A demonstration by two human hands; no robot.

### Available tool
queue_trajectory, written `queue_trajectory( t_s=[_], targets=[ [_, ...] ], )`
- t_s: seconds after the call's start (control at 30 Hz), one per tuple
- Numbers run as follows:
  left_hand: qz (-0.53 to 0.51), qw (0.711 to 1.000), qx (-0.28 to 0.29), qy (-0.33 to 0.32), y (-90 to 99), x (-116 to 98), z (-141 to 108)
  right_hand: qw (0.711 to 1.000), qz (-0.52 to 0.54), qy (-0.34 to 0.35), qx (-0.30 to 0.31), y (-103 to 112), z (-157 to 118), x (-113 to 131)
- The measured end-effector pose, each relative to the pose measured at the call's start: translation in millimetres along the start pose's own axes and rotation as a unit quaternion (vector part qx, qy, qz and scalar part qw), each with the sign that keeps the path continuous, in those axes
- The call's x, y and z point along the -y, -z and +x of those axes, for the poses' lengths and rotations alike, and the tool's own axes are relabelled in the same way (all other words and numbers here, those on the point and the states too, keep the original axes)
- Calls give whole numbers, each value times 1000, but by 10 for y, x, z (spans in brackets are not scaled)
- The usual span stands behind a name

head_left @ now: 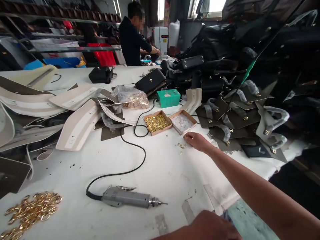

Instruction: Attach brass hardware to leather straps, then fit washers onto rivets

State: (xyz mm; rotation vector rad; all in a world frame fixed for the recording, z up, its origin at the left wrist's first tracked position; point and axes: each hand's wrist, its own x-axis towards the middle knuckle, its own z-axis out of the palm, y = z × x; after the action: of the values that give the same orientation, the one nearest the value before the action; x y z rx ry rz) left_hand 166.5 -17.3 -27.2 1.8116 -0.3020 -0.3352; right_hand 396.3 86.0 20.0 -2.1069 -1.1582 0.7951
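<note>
Dark flat panels at right carry gold fittings; small round gold pieces lie loose on white table, beside right hand, fingertips bunched, grip unclear. Left hand low in view, fingers: can't tell. Grey corded power driver lying unheld.

Workshop interior. Far left: metal shelving racks with brown and dark goods, above a red bin and a blue bin. Far centre: a white cabinet standing before a grey wall. Daylight enters by a window at far right of centre. Foreground: a long table with a white, stained covering. Near right: pale green, scuffed floor.
</note>
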Motion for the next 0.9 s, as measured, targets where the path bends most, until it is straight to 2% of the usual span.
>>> queue_trajectory(
  t_s=[0.13,0.33,0.47,0.63,0.7,0.9],
  targets=[
    [9,1000,-1,-2,31,-44,-14,994,-87,45,-57,-132,55,136],
    [23,999,-29,1,-49,-44,-19,982,-157,66,-87,-326,109,216],
    [20,999,-50,-3,-66,-67,-50,964,-225,75,-120,-290,31,160],
    [21,999,-48,-11,-16,-113,-73,942,-270,133,-151,-229,-123,71],
    [18,999,-41,-14,13,-140,-80,938,-274,149,-150,-297,-181,67],
    [-8,999,-34,5,71,-228,-129,929,-293,206,-96,-704,-406,214]
  ],
)
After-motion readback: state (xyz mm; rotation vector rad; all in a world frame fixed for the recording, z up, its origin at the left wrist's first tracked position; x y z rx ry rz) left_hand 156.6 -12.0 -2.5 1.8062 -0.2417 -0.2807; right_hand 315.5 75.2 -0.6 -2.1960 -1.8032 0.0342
